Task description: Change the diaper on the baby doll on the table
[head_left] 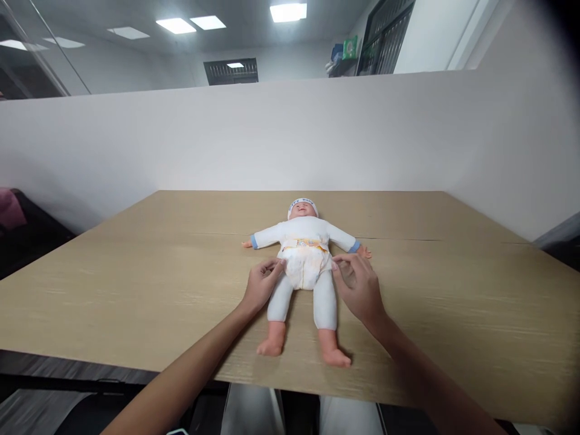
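A baby doll [304, 226] in a white suit with blue cuffs and a printed headband lies on its back, head away from me, arms spread. Round its hips is a white diaper [306, 269] with an orange printed waistband. My left hand [264, 279] is closed at the diaper's left edge, thumb and fingers pinched together there. On the opposite side my right hand [360, 283] pinches the diaper's right edge between thumb and forefinger. The doll's bare feet point toward me.
The doll rests on a wide wooden table [136, 278] with a seam across it. A white partition wall [290, 133] rises behind. At the far left stands a dark chair [31, 235] with a pink cloth [9, 208]. My legs are below the table's near edge.
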Tool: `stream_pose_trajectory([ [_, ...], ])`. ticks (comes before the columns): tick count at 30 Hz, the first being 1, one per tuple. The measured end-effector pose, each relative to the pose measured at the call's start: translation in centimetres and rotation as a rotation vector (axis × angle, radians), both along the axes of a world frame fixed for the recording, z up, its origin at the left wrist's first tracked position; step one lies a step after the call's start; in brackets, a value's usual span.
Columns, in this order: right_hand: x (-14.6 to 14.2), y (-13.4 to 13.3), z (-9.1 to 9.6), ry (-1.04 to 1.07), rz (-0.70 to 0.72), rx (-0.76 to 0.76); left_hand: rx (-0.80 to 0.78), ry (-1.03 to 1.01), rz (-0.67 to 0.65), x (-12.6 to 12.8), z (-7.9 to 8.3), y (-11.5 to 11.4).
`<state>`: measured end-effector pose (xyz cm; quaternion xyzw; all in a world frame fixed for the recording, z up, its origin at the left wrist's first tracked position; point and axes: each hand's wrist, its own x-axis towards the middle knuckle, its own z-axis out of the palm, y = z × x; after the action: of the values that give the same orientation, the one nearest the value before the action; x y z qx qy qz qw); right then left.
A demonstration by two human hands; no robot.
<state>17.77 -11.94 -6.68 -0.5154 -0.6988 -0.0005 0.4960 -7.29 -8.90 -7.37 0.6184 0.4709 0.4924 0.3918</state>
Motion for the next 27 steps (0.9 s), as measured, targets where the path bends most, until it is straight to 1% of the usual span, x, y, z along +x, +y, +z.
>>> stream_pose_trajectory([
  [3,0.3,0.8,-0.5,-0.011,0.037,0.048,0.142,0.078,0.118,-0.3,-0.3,0.1],
  [5,0.4,1.2,-1.0,-0.038,0.099,0.023,0.254,0.115,0.184,-0.5,-0.4,0.4],
  [6,0.4,1.4,-1.3,-0.055,0.140,-0.005,0.315,0.142,0.188,-0.6,-0.5,0.5],
  [7,0.3,1.5,-1.6,-0.072,0.185,-0.040,0.373,0.175,0.167,-0.7,-0.6,0.7],
  [9,0.2,1.7,-2.1,-0.098,0.258,-0.110,0.456,0.235,0.067,-0.8,-0.7,1.0],
  [11,0.0,1.8,-2.5,-0.111,0.295,-0.148,0.487,0.278,-0.065,-0.8,-0.9,1.4],
  [13,0.0,2.0,-2.8,-0.123,0.300,-0.147,0.499,0.303,-0.145,-0.8,-1.0,1.9],
  [15,0.3,2.5,-2.9,-0.170,0.294,-0.122,0.517,0.327,-0.157,-0.9,-1.1,2.6],
  [18,1.5,3.9,-2.8,-0.309,0.301,-0.042,0.570,0.364,-0.143,-1.1,-1.0,3.8],
  [20,2.5,5.1,-2.7,-0.392,0.318,0.032,0.594,0.384,-0.091,-1.3,-1.1,4.8],
  [22,3.3,6.2,-2.8,-0.410,0.273,0.083,0.588,0.388,0.012,-1.5,-1.3,5.9],
  [25,3.9,7.6,-3.1,-0.338,0.050,0.075,0.553,0.399,0.162,-1.9,-1.6,7.7],
  [27,4.0,8.4,-3.4,-0.307,-0.079,0.031,0.527,0.489,0.247,-2.2,-1.9,8.8],
])
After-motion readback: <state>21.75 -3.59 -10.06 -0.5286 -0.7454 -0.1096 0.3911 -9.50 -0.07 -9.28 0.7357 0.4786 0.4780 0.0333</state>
